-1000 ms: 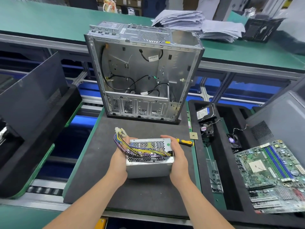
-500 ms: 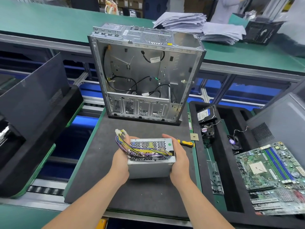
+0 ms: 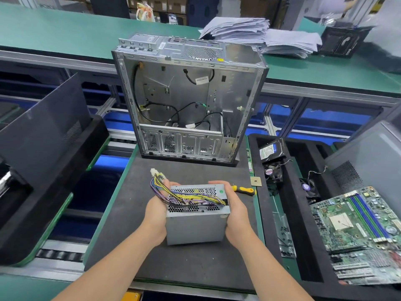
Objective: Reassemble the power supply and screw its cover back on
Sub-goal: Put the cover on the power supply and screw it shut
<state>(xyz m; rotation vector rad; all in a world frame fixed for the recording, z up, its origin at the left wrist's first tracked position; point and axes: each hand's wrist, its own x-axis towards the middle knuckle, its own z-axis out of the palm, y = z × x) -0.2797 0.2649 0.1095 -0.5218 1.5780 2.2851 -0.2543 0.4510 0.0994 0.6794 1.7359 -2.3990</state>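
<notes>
Both hands, left (image 3: 156, 211) and right (image 3: 235, 210), hold the power supply (image 3: 196, 222) before the open case (image 3: 188, 101).

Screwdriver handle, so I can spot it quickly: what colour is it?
Yellow and black screwdriver handle, seen in the head view.

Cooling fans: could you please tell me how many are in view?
2. One fan lies in the black tray, just in front of the hard drive; the other fan lies to its right, near the motherboard. Others may be hidden.
</notes>
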